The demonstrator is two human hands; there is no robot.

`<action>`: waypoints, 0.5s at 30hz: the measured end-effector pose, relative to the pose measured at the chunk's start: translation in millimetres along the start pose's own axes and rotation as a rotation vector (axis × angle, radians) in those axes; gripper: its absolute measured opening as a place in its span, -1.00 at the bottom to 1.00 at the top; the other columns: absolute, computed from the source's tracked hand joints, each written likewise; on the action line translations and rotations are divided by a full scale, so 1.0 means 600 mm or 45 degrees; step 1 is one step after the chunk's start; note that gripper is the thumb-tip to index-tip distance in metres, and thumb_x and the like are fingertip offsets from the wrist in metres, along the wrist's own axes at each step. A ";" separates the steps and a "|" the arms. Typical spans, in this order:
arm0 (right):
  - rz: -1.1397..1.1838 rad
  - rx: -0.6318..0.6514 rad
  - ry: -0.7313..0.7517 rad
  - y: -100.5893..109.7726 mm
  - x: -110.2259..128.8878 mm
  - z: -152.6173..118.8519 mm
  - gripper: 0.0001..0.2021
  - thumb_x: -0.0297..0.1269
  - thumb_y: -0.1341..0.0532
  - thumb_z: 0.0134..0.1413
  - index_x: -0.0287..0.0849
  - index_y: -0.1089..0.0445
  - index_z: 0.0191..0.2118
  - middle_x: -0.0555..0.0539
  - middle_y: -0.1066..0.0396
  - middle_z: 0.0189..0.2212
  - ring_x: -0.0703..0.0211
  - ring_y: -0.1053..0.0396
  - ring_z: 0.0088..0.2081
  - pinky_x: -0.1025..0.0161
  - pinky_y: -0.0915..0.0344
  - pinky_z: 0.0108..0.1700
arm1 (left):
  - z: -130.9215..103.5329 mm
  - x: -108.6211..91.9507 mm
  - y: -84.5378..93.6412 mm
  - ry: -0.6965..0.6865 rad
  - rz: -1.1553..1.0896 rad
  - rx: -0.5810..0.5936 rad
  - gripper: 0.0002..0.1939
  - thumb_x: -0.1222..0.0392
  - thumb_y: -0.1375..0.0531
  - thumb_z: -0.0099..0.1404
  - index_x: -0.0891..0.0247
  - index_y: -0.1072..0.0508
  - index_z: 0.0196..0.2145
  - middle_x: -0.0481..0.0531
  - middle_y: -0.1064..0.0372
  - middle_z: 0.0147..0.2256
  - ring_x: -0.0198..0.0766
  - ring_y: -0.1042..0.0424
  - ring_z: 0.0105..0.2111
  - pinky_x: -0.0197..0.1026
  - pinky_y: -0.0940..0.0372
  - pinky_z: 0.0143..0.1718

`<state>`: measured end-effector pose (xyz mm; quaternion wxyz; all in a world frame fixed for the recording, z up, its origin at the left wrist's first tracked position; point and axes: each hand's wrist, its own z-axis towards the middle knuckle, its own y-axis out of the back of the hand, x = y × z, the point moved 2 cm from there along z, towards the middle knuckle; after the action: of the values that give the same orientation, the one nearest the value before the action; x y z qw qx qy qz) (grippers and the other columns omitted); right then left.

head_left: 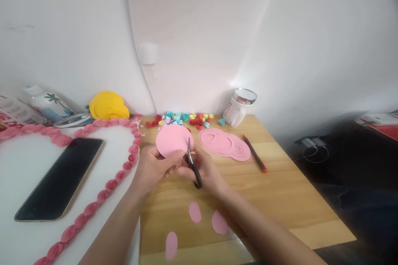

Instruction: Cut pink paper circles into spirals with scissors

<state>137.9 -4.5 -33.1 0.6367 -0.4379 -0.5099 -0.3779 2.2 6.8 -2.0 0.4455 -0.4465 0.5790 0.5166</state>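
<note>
My left hand point(158, 165) pinches a round pink paper disc point(172, 138) by its lower edge, thumb on top. In my right hand point(203, 167) is a pair of scissors point(196, 174) with dark handles, fingers wrapped around them. The blades point up and lie over the disc's right side. Just right of the disc, several pink paper circles with spiral cuts point(217, 140) overlap on the wooden table point(280, 198). Below my hands lie three small pink paper pieces point(195, 212).
Rolled paper flowers point(177, 119) sit along the wall beside a white mug point(238, 107). A dark pen point(255, 155) lies at right. On the left, a white board edged with pink paper roses point(111, 184) bears a phone point(60, 180); yellow paper shapes point(108, 105) and a bottle point(46, 101) are behind.
</note>
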 end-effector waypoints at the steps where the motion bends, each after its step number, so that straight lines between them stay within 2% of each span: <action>1: 0.001 0.002 0.006 -0.001 0.001 0.000 -0.50 -0.03 -0.37 -0.31 -0.14 -0.16 -0.27 0.10 -0.15 -0.58 0.32 -0.10 -0.55 0.34 -0.05 -0.50 | 0.000 0.000 0.000 -0.001 -0.001 -0.002 -0.73 0.10 -0.24 0.01 0.31 -0.36 -0.70 -0.11 -0.18 -0.76 -0.45 -0.14 -0.74 -0.37 -0.05 -0.73; 10: 0.003 0.000 -0.024 -0.001 0.005 0.001 -0.48 0.01 -0.37 -0.35 -0.17 -0.14 -0.33 0.16 -0.07 -0.65 0.39 0.02 -0.60 0.38 0.08 -0.57 | 0.000 -0.001 0.003 -0.016 0.005 0.011 -0.71 0.11 -0.23 0.03 0.31 -0.33 -0.70 -0.12 -0.17 -0.77 -0.47 -0.13 -0.73 -0.37 -0.05 -0.70; 15: 0.017 -0.007 -0.041 0.001 0.006 0.000 -0.50 -0.04 -0.38 -0.35 -0.17 -0.14 -0.35 0.13 -0.11 -0.62 0.38 -0.01 -0.59 0.39 0.06 -0.57 | 0.000 -0.006 0.003 -0.032 0.003 0.024 -0.73 0.14 -0.23 0.04 0.31 -0.33 -0.70 -0.13 -0.16 -0.77 -0.47 -0.12 -0.73 -0.37 -0.04 -0.68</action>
<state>138.9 -4.3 -29.3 0.6297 -0.4490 -0.5162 -0.3679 0.9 7.0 1.7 0.4563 -0.4350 0.5788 0.5172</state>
